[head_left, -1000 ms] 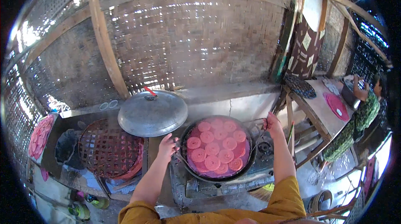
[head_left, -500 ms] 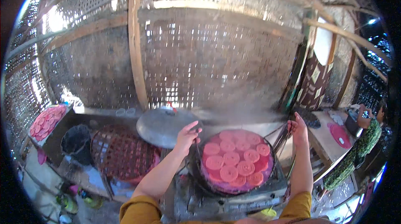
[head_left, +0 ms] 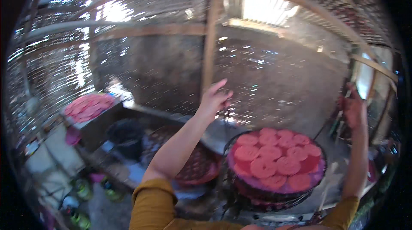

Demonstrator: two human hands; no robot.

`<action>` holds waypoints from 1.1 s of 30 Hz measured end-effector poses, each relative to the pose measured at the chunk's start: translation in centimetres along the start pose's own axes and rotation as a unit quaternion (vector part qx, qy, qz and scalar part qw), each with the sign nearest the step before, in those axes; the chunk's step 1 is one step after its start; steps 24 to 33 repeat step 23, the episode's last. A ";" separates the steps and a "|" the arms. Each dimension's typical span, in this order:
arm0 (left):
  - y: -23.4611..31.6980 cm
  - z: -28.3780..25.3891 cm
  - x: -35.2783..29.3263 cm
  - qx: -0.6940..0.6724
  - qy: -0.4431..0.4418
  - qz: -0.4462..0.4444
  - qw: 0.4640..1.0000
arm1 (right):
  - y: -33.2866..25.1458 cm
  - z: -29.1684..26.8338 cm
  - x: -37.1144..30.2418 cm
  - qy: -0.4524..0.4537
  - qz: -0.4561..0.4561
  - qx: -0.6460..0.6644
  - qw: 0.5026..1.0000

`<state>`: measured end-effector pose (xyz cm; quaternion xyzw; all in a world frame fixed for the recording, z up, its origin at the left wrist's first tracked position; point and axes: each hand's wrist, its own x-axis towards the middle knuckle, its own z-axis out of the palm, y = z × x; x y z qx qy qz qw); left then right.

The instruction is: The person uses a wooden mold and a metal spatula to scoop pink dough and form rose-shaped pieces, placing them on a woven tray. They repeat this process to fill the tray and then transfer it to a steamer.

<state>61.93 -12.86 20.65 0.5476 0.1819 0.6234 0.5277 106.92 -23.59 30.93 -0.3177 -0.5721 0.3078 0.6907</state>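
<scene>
My left hand (head_left: 216,102) is raised in front of me, closed on a thin dark cord (head_left: 226,129) that runs down to the left rim of a round tray (head_left: 274,194). My right hand (head_left: 354,109), blurred, is closed on another cord (head_left: 322,129) leading to the tray's right side. Pink spiral-coiled rounds (head_left: 262,167) lie in the tray on a purple-pink lining. The tray hangs between my hands, above the stove top. What lies directly beneath it is mostly hidden.
A large metal lid (head_left: 210,134) leans behind my left forearm. Left of it are a brown basket (head_left: 193,165), a dark bucket (head_left: 126,137) and a tray of pink rounds (head_left: 90,106). Green gas cylinders (head_left: 81,189) stand on the floor. A woven wall (head_left: 283,88) rises behind.
Both hands have gone up, and the tray of pink rounds has lifted with them. My view has swung left, so everything sits farther right; the other person at the right is no longer visible.
</scene>
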 end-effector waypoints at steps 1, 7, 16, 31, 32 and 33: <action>2.0 -1.7 -0.2 0.005 0.026 0.010 1.000 | -0.5 2.1 -0.1 -0.008 0.008 0.019 1.000; 14.7 -14.0 -4.1 0.132 0.143 0.066 0.979 | 1.6 16.4 0.7 -0.001 0.049 0.136 0.989; 27.0 -32.6 -8.8 0.299 0.279 0.098 0.907 | 14.1 42.5 6.0 -0.075 0.135 0.273 0.950; 29.1 -44.7 -11.1 0.390 0.296 0.131 0.862 | 25.5 59.2 8.8 -0.194 0.156 0.294 0.923; 29.1 -44.7 -11.1 0.390 0.296 0.131 0.862 | 25.5 59.2 8.8 -0.194 0.156 0.294 0.923; 29.1 -44.7 -11.1 0.390 0.296 0.131 0.862 | 25.5 59.2 8.8 -0.194 0.156 0.294 0.923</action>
